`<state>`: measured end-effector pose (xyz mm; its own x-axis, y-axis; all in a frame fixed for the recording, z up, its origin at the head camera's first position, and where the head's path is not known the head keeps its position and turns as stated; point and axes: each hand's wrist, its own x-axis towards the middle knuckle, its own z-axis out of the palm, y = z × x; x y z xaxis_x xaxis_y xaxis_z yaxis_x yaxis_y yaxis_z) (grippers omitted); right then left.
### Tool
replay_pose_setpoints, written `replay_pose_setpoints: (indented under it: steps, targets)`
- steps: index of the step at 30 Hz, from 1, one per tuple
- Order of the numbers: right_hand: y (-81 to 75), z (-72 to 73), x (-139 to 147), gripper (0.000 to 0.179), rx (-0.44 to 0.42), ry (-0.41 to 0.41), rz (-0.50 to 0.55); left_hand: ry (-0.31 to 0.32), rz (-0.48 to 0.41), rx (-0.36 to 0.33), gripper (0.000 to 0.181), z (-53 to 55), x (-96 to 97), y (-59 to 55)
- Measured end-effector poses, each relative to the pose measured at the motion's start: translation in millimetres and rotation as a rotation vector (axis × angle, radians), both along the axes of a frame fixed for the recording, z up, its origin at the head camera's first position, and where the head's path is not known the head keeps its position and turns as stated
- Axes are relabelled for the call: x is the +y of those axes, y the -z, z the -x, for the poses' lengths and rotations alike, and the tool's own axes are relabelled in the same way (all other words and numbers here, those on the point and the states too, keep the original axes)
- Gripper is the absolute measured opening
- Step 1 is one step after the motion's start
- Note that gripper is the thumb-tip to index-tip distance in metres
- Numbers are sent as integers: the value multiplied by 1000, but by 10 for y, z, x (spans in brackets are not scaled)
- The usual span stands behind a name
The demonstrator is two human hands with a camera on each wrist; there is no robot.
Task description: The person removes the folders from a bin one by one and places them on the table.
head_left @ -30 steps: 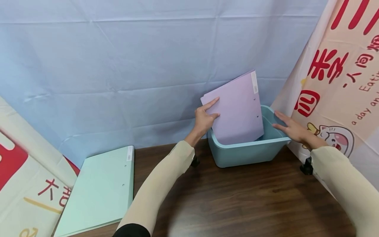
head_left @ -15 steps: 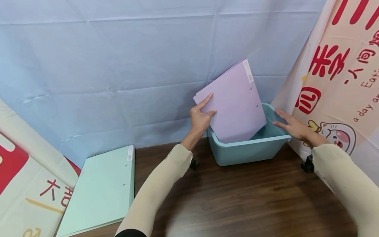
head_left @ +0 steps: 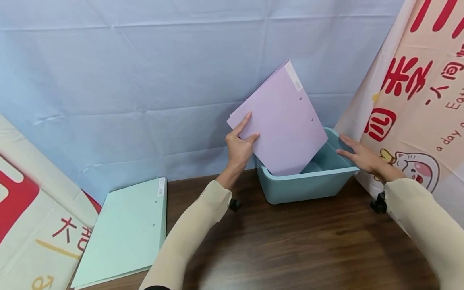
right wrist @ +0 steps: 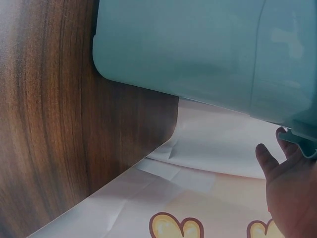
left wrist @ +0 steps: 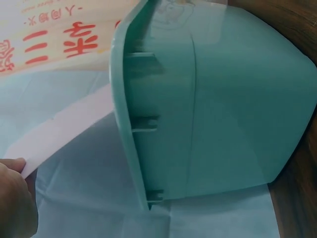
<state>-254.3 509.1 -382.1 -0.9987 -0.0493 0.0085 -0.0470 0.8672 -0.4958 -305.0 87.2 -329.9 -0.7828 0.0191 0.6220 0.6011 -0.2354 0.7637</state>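
Observation:
A lilac file folder (head_left: 282, 121) with a white label at its upper corner stands tilted, its lower corner inside a blue-green plastic bin (head_left: 308, 187). My left hand (head_left: 239, 151) pinches its left edge, thumb and index finger on the front face and the other fingers hidden behind. In the left wrist view the folder (left wrist: 64, 124) appears edge-on beside the bin's rim, with the left hand (left wrist: 15, 203) at its end. My right hand (head_left: 364, 157) rests on the bin's right rim with fingers extended. The right wrist view shows that hand (right wrist: 294, 193) at the rim.
A mint-green file folder (head_left: 123, 229) lies flat at the left of the dark wooden table (head_left: 290, 245). Behind the bin hangs a pale blue cloth (head_left: 181, 80). A printed cloth (head_left: 409, 121) hangs close on the right, and another (head_left: 40, 225) on the left.
My left hand has moved left and slightly up, tilting the lilac folder further to the left, its labelled corner rising. The right hand stays at the bin's rim.

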Motion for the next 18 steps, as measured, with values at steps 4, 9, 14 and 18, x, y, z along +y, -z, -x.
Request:
replay_pose_setpoints:
  steps: [4, 9, 14, 18]
  targets:
    - [-8, 4, -4, 80, 3, -4, -3, 4, -53, -1, 66, -8, -88, -21]
    - [-23, -5, -12, 80, 5, 0, -5, 6, -104, -11, 67, -37, -186, -83]
    - [-36, -19, -36, 80, 9, -3, -2, 0, -156, -22, 69, -65, -267, -112]
    - [-32, -15, -43, 80, 12, -6, -7, -29, -183, -33, 70, -83, -327, -125]
